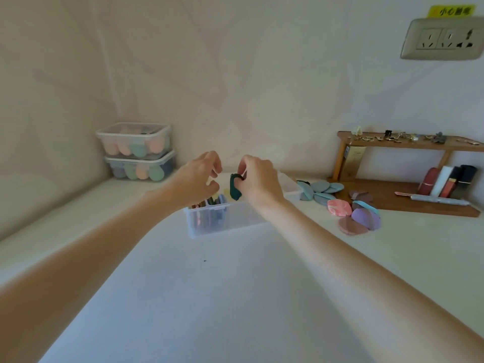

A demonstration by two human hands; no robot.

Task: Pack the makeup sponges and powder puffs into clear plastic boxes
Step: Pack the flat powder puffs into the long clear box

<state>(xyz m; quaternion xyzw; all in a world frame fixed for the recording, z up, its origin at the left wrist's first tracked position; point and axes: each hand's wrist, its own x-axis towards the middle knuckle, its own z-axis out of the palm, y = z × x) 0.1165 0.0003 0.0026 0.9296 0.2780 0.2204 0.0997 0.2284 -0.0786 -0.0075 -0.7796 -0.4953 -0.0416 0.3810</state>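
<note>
While both arms reach out over the white desk [209, 297], the right hand [258, 179] holds its grip clamped on a dark green powder puff [234, 187], thumb and fingers pinching it upright just above the open clear plastic box [222, 221] in the middle of the desk. The left hand [199, 176] hovers just left of the puff with its fingers loosely curled and holding nothing, apart from the puff. Inside the box, near its left end, several puffs of mixed colours [213, 203] stand on edge. To the right of the box loose puffs lie on the desk: a grey-blue cluster [323, 189] farther back and a pink and purple group [353, 216] nearer. In the far left corner two lidded boxes [138, 153] are stacked, filled with peach and mint sponges. At the far right stands a wooden shelf [408, 179] with small trinkets on top and lipstick-like cases beneath.
</note>
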